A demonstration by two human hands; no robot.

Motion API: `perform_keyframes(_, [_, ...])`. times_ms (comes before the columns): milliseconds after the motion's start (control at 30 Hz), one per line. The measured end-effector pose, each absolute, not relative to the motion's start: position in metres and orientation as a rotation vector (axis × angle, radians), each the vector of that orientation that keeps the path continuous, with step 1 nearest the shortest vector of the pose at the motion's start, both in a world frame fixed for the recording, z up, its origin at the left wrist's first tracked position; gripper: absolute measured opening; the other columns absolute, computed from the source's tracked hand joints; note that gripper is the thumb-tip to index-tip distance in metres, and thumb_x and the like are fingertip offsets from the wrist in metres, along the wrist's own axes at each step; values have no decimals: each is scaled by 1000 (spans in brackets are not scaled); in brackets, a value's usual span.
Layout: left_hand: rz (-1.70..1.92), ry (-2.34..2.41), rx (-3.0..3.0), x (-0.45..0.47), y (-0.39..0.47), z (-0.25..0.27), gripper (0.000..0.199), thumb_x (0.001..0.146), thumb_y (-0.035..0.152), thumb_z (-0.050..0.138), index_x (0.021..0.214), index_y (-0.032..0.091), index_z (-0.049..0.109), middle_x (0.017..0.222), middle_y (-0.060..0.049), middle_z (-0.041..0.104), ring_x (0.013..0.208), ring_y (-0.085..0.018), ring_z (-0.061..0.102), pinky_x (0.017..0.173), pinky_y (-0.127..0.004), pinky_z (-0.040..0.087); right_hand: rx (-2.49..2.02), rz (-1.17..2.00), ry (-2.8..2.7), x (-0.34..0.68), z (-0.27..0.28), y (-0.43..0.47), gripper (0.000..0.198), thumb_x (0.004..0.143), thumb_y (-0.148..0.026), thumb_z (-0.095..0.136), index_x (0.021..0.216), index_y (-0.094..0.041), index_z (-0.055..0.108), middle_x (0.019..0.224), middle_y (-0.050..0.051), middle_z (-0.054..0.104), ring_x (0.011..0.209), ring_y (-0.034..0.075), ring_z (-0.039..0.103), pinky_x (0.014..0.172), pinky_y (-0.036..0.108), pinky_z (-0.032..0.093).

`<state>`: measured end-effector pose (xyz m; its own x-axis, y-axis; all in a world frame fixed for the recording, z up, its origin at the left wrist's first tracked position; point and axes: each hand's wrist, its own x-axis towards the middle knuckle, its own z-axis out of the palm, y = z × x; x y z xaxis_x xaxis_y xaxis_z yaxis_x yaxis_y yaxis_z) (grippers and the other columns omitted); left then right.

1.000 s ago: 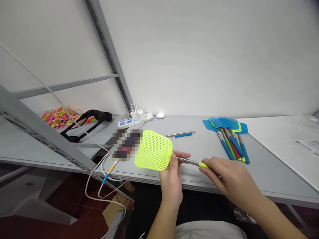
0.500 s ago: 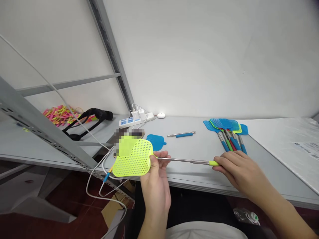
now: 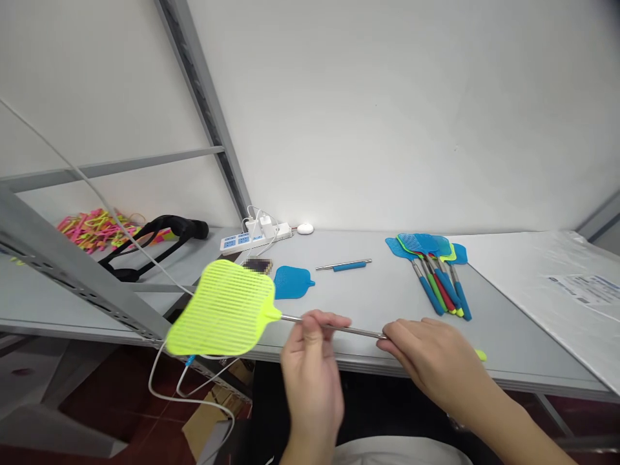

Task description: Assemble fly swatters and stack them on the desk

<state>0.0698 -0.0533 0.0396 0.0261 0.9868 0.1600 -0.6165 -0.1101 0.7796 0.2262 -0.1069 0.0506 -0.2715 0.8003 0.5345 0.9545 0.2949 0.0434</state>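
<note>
A yellow-green fly swatter point(image 3: 225, 309) with a thin metal telescopic rod is held level over the table's front edge, its perforated head pointing left. My left hand point(image 3: 314, 361) pinches the rod a short way right of the head. Farther right, my right hand point(image 3: 431, 355) is closed around the rod and handle; the yellow-green handle end shows beyond it. Behind the hands lie a loose blue swatter head point(image 3: 293, 283) and a metal rod with a blue grip point(image 3: 349, 265).
A pile of fly swatters point(image 3: 438, 274) with blue, green and red handles lies at the right, beside a white wrapped sheet point(image 3: 547, 284). At the left are a power strip point(image 3: 252, 240), a metal shelf post point(image 3: 77, 271), white cables, a black frame point(image 3: 181, 227) and pink-yellow pieces point(image 3: 97, 227).
My left hand has moved from the swatter's neck onto the rod. My right hand has slid left along the handle toward it, and the view has shifted slightly.
</note>
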Motion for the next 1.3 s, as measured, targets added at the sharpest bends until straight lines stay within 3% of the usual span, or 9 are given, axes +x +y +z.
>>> perform_keyframes(400, [1803, 519, 667, 21, -21, 67, 25, 86, 39, 68, 76, 17, 65, 70, 2, 57, 64, -11, 59, 68, -26, 55, -1587, -653, -2182, 282, 39, -139, 25, 101, -31, 43, 77, -22, 48, 61, -3, 52, 53, 15, 42, 60, 30, 25])
perform_keyframes(567, [1827, 503, 590, 26, -6, 73, 26, 87, 41, 66, 78, 17, 64, 73, 2, 58, 65, -11, 59, 68, -27, 54, -1623, -731, -2124, 299, 36, -140, 23, 99, -34, 46, 80, -21, 50, 65, -1, 56, 55, 16, 44, 60, 29, 28])
perform_keyframes(667, [1744, 535, 663, 49, -6, 67, 30, 90, 48, 60, 88, 19, 67, 85, -2, 65, 72, -13, 64, 75, -30, 54, -1634, -733, -2085, 296, 39, -132, 22, 100, -33, 47, 81, -21, 50, 64, -2, 56, 55, 16, 46, 59, 29, 28])
perform_keyframes(767, [1411, 527, 891, 75, -14, 58, 34, 94, 47, 54, 95, 17, 68, 96, -7, 69, 85, -17, 67, 82, -32, 52, -1635, -764, -2066, 284, 45, -120, 23, 100, -35, 46, 82, -21, 52, 64, -2, 58, 54, 15, 49, 58, 30, 26])
perform_keyframes(867, [1300, 480, 967, 87, -14, 57, 36, 97, 45, 49, 85, 15, 66, 89, -7, 69, 83, -20, 69, 84, -36, 52, -1657, -763, -2059, 274, 51, -107, 25, 100, -38, 45, 83, -22, 53, 64, -3, 58, 52, 14, 49, 55, 30, 24])
perform_keyframes(1033, [1407, 438, 935, 73, 6, 72, 35, 97, 42, 48, 79, 16, 62, 76, -3, 66, 77, -21, 70, 83, -39, 53, -1688, -760, -2028, 290, 45, -101, 32, 101, -39, 42, 74, -22, 49, 57, -4, 51, 50, 14, 48, 53, 30, 22])
perform_keyframes(1300, [1444, 461, 751, 56, 53, 80, 30, 90, 41, 61, 75, 15, 59, 71, -3, 66, 71, -22, 72, 74, -38, 56, -1881, -962, -2049, 384, 20, -146, 37, 100, -46, 39, 76, -22, 51, 59, -1, 56, 52, 18, 52, 55, 30, 27])
